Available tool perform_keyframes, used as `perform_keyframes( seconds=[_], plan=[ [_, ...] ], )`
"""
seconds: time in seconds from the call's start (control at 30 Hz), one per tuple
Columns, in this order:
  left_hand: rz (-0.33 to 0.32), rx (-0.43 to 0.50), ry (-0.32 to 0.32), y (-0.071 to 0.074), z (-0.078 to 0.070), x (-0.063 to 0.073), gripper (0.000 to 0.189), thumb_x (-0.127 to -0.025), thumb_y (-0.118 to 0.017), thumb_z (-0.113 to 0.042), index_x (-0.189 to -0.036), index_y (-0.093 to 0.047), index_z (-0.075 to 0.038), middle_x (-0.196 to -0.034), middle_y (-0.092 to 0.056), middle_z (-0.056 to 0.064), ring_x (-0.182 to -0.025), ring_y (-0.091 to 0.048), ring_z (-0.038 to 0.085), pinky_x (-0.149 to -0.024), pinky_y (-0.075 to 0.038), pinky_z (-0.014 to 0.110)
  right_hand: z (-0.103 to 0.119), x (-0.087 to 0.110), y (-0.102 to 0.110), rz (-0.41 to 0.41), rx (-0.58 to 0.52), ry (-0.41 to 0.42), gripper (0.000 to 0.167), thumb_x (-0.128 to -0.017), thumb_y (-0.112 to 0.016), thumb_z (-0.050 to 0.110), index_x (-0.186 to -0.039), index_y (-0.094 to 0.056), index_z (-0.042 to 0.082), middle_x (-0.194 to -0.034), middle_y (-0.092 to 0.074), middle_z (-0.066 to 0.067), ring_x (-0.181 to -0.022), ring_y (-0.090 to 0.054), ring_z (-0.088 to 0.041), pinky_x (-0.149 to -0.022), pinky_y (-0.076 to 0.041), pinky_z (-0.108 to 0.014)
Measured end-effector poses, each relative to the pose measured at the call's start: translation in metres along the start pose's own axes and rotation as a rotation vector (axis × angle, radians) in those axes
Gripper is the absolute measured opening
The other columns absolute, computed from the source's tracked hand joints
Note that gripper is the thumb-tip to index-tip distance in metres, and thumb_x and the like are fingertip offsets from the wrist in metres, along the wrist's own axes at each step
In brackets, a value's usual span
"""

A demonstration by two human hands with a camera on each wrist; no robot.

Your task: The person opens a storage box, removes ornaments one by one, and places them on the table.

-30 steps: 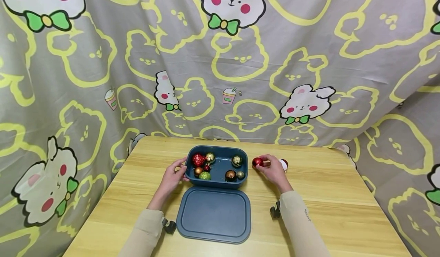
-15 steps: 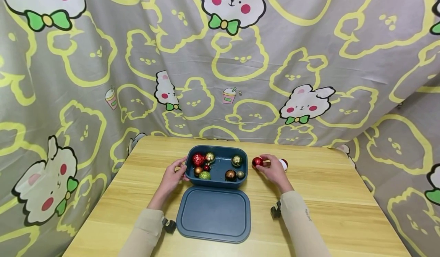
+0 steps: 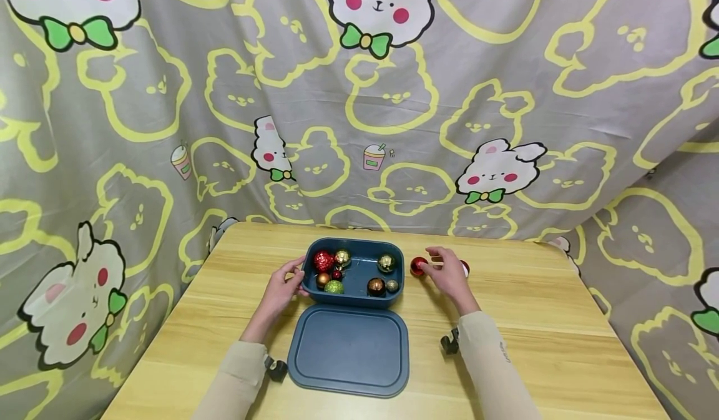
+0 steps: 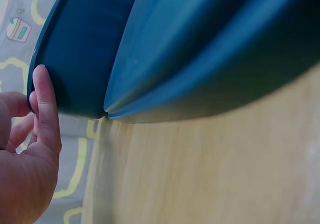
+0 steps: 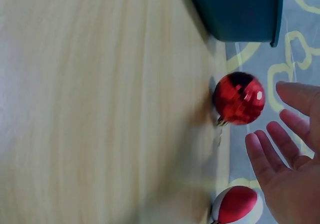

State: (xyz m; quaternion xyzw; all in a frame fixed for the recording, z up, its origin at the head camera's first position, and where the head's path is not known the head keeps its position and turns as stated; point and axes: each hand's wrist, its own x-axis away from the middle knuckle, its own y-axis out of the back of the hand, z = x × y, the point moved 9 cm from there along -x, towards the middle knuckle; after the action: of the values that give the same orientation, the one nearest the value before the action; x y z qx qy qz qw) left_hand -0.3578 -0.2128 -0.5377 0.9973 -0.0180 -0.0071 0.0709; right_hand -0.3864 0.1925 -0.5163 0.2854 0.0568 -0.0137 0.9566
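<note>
My left hand (image 3: 283,283) holds the left end of a dark blue storage box (image 3: 359,297), with fingers at its rim and outer wall. In the left wrist view, one finger of the left hand (image 4: 37,149) lies along the outside of the box (image 4: 82,53). A shiny red bauble (image 5: 239,98) with a small metal cap rests on the table, right of the box. Beside it, my right hand (image 3: 451,278) has its fingers spread and holds nothing. The right wrist view shows a gap between the right hand (image 5: 295,169) and the bauble.
Inside the box lie several baubles, among them a glittery red one (image 3: 323,261), a green one (image 3: 334,288) and a brown one (image 3: 376,287). The blue lid (image 3: 348,351) lies in front of the box. A red and white bauble (image 5: 238,205) sits beyond my right hand.
My right hand held the red bauble in its fingers earlier; now the fingers have opened off it, and the bauble stays on the table. The left hand has not visibly moved.
</note>
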Motion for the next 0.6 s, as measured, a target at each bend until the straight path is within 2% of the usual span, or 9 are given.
perform_keyframes(
  seconds=[0.23, 0.47, 0.6],
  plan=[
    [-0.007, -0.009, -0.003, 0.001, 0.002, -0.001, 0.044, -0.107, -0.052, -0.004, -0.151, -0.051, -0.002, -0.102, -0.049, 0.012, -0.063, -0.069, 0.016, -0.054, -0.055, 0.021, 0.022, -0.004, 0.001, -0.05, -0.043, 0.064, 0.043, -0.097, -0.071, 0.01, -0.137, -0.061, -0.002, -0.133, -0.056, -0.024, -0.124, -0.059, -0.04, -0.105, -0.057, -0.05],
    [-0.006, 0.002, -0.005, 0.001, 0.002, -0.001, 0.044, -0.107, -0.053, -0.004, -0.151, -0.051, -0.001, -0.102, -0.048, 0.013, -0.063, -0.069, 0.017, -0.062, -0.064, 0.028, 0.044, -0.003, -0.005, -0.072, -0.1, 0.087, 0.04, -0.098, -0.071, 0.01, -0.136, -0.063, -0.001, -0.132, -0.056, -0.022, -0.125, -0.058, -0.035, -0.103, -0.059, -0.048],
    [-0.012, 0.007, -0.001, 0.002, 0.003, 0.0, 0.044, -0.107, -0.054, -0.004, -0.151, -0.052, -0.003, -0.102, -0.049, 0.012, -0.063, -0.068, 0.017, -0.063, -0.065, 0.029, 0.055, -0.003, -0.011, -0.069, -0.132, 0.1, 0.038, -0.099, -0.071, 0.012, -0.135, -0.064, 0.002, -0.132, -0.057, -0.021, -0.126, -0.058, -0.035, -0.103, -0.059, -0.048]
  ],
)
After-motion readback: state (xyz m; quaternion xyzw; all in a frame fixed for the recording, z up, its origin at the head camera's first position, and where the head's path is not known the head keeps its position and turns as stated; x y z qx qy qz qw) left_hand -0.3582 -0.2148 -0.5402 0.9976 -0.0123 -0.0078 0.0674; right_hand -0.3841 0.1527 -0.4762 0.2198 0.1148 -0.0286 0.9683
